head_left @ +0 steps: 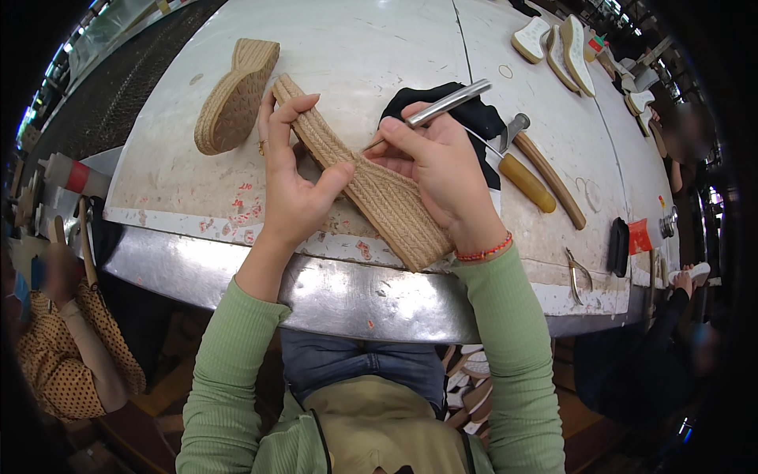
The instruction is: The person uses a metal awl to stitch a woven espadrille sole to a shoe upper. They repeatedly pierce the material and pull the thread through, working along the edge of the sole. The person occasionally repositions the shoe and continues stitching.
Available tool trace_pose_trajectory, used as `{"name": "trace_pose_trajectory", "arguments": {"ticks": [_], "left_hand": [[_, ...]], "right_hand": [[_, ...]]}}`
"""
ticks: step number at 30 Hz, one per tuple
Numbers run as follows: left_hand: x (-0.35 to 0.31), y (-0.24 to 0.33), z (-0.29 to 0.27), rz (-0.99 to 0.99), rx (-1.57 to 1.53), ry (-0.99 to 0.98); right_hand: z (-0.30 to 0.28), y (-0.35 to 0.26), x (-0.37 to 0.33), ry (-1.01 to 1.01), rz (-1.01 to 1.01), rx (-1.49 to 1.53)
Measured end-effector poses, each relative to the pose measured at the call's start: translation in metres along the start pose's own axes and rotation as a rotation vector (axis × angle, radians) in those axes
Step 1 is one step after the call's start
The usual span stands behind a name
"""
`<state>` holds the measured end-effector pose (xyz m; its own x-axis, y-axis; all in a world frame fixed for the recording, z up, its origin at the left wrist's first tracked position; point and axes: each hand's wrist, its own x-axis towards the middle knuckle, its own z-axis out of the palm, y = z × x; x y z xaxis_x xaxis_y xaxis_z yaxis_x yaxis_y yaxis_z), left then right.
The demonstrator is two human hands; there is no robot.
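A braided, straw-coloured wedge sole (pixel 379 189) lies tilted between my hands above the near edge of the table. My left hand (pixel 296 178) grips its upper left part, thumb on the braided side and fingers over the far edge. In my right hand (pixel 442 162) is an awl with a shiny metal handle (pixel 450 103); its thin tip points at the upper edge of the sole. The heel of that hand rests close to the sole's wide end. Another braided wedge sole (pixel 235 99) stands alone to the left.
Right of my hands lie a black cloth (pixel 474 118), a hammer (pixel 550 178) and a yellow-handled tool (pixel 527 184). Nippers (pixel 578 276) and a red-labelled bottle (pixel 643 235) are farther right. White soles (pixel 572 51) sit at the back right. Co-workers sit at both sides.
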<state>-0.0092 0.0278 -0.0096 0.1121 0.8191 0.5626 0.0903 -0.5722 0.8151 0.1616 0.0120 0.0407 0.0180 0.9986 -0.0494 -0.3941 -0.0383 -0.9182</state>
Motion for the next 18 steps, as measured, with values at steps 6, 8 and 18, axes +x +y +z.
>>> {"name": "trace_pose_trajectory", "arguments": {"ticks": [6,8,18], "left_hand": [[0.002,0.003,-0.006,-0.085,-0.060,-0.003],[0.002,0.003,-0.005,-0.056,-0.038,0.001],[0.000,0.001,-0.003,-0.014,0.017,0.013]], "right_hand": [[0.005,0.008,-0.033,-0.017,-0.518,-0.434],[-0.003,0.013,-0.036,-0.085,-0.666,-0.743],[-0.002,0.016,-0.042,-0.132,-0.844,-0.834]]}}
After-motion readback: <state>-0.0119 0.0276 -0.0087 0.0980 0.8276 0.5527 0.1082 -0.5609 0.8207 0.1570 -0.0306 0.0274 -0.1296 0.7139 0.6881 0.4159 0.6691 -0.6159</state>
